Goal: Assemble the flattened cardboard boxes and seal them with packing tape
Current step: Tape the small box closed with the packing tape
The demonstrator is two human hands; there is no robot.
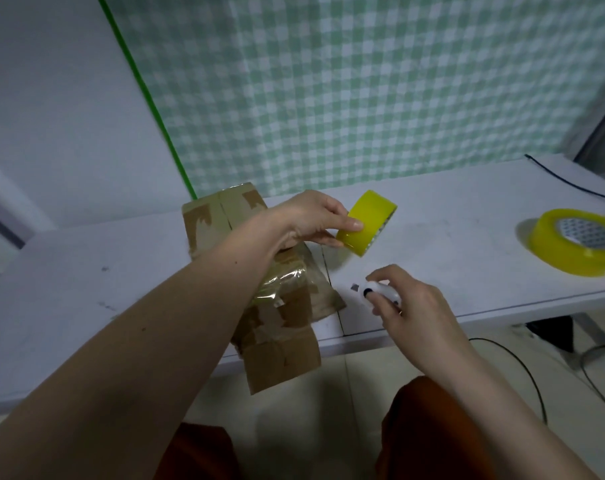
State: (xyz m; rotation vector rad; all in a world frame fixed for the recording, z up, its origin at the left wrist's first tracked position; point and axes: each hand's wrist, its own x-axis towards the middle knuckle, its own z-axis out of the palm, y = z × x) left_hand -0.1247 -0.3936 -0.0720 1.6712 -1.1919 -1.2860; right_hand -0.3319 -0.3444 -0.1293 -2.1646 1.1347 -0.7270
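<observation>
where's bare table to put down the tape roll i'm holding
Bare table lies between the held tape roll and the second roll at right; more lies left of the cardboard box. It is crowded near the box, the left hand and the cutter.

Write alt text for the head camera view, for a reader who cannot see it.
Over a white table, a person's left hand holds up a yellow tape roll while the right hand grips a small white cutter. A worn cardboard box with tape patches lies under the left forearm, overhanging the table's near edge; a second tape roll lies flat at far right.
</observation>
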